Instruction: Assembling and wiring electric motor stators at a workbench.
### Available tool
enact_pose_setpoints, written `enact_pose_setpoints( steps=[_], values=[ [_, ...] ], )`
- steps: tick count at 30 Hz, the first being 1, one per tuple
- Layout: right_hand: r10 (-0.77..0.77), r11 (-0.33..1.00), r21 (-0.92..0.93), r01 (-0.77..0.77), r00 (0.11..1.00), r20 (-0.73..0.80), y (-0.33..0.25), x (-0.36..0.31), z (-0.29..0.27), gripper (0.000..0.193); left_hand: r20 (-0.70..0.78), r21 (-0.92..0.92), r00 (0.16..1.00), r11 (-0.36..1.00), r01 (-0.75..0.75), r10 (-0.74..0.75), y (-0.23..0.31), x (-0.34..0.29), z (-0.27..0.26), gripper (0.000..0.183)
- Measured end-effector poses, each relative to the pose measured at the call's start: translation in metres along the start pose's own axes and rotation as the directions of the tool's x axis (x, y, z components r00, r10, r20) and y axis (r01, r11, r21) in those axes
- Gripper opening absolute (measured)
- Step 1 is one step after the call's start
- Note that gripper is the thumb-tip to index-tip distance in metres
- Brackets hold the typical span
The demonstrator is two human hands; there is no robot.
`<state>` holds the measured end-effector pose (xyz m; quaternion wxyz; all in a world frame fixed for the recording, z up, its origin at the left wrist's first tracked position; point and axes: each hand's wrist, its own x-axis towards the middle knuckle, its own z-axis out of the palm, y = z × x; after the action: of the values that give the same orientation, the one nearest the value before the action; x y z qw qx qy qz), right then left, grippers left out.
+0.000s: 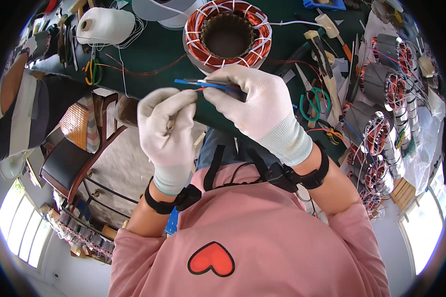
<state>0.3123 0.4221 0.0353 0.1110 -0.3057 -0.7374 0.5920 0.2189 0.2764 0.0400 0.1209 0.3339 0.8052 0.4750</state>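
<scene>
My gloved right hand pinches a small bundle of thin blue, black and white wire leads whose ends point left. Close beside it, my gloved left hand is closed, with thumb and forefinger on the tip of a thin red lead that runs between the hands. Both hands are in front of my body at the near edge of the table. Just beyond them rests a stator, a ring of copper windings laced with white cord around a dark, hollow core. A white cord runs right from it.
A white cord spool and small scissors lie at the left of the dark green table. Teal-handled scissors and a white-headed mallet lie right, near several wound stators. Another person's arm shows far left, beside a chair.
</scene>
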Motion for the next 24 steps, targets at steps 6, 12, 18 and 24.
enact_pose_setpoints(
  steps=[6,12,18,24],
  values=[
    [-0.172,0.979,-0.099,0.175,0.984,0.040,0.006,0.006,0.003,0.015,0.045,-0.030,0.995,0.996,0.086,-0.085,-0.005,0.004,-0.006,0.014],
    [0.003,1.000,0.007,-0.004,0.990,0.144,0.002,0.006,0.007,0.016,0.058,-0.233,0.940,0.911,0.340,-0.336,-0.001,0.002,-0.001,0.012],
    [0.017,0.994,0.103,-0.029,0.992,0.123,0.007,0.006,0.011,0.014,0.063,-0.366,0.918,0.847,0.385,-0.391,-0.005,0.003,0.004,0.013],
    [-0.022,0.994,0.107,0.013,0.996,0.082,0.010,0.004,0.011,0.011,0.153,-0.394,0.849,0.757,0.521,-0.505,0.003,0.018,-0.002,0.012]
  ],
)
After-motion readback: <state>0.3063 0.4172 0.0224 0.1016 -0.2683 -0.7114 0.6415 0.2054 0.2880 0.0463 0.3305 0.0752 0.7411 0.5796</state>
